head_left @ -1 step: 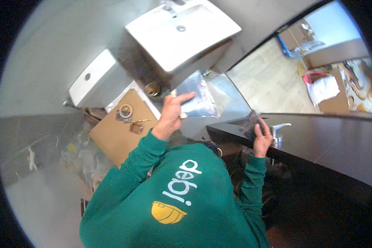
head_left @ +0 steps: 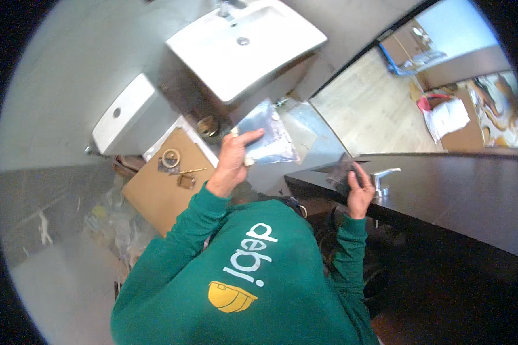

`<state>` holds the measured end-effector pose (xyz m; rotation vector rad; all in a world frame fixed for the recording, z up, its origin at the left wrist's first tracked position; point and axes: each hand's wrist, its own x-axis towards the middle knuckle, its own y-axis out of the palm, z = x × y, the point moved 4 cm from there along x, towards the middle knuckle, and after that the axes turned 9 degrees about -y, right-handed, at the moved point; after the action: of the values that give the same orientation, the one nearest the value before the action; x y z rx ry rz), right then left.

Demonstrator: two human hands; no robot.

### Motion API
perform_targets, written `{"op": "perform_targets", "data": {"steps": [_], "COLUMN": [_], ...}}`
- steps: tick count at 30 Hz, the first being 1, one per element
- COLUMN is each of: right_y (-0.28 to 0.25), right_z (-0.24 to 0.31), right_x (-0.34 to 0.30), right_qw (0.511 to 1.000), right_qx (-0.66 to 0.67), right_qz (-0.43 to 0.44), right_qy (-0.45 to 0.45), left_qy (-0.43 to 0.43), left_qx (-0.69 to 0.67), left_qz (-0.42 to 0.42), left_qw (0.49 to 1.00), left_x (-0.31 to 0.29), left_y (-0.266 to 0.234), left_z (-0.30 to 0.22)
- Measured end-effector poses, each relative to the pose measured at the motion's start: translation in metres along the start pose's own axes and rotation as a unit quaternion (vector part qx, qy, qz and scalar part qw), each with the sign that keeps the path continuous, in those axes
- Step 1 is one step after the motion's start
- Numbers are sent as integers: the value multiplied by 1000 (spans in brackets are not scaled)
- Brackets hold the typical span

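Note:
My left hand [head_left: 232, 158] grips a flat, shiny clear plastic packet [head_left: 270, 138], its thumb stretched across the top and its other fingers hidden beneath. What lies inside the packet cannot be made out. On the right, my right hand [head_left: 360, 194] holds a small dark, see-through plastic bag [head_left: 340, 174] between thumb and fingers, over the edge of a dark countertop [head_left: 443, 190]. The bag's contents are blurred. A chrome faucet [head_left: 381, 183] stands just beyond that hand.
A white washbasin [head_left: 253, 52] is ahead, with a white toilet cistern [head_left: 124, 112] to its left. On a cardboard sheet [head_left: 149, 201] lie a tape roll [head_left: 170, 158], a drill bit [head_left: 191, 171] and a small brown block [head_left: 186, 181]. Crumpled plastic [head_left: 118, 218] lies at left.
The view has shifted slightly, so the surroundings sit a little further left. Both hands keep their hold; the dark bag's angle has changed slightly.

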<state>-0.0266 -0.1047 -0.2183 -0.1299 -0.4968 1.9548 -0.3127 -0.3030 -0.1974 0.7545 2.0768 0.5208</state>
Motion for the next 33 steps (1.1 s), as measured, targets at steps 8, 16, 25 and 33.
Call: {"op": "perform_targets", "data": {"steps": [8,16,25,33], "right_y": [-77,-146,-189,-230], "right_z": [10,-17,-98,-171], "right_x": [10,93,217,423], "right_qw": [999,992,946,891], "right_qx": [44,89,59,50], "right_qz": [-9,-87,-278,-393], "right_qy": [9,30,157,221], "left_qy": [-15,-72,-148,-195], "left_qx": [65,131,256,359], "left_qz": [-7,63,117,188], "left_qw": [998,987,948,893], "left_x": [39,146,316,519], "left_y": [102,278,434,619], "left_z": [64,93,101,78]}}
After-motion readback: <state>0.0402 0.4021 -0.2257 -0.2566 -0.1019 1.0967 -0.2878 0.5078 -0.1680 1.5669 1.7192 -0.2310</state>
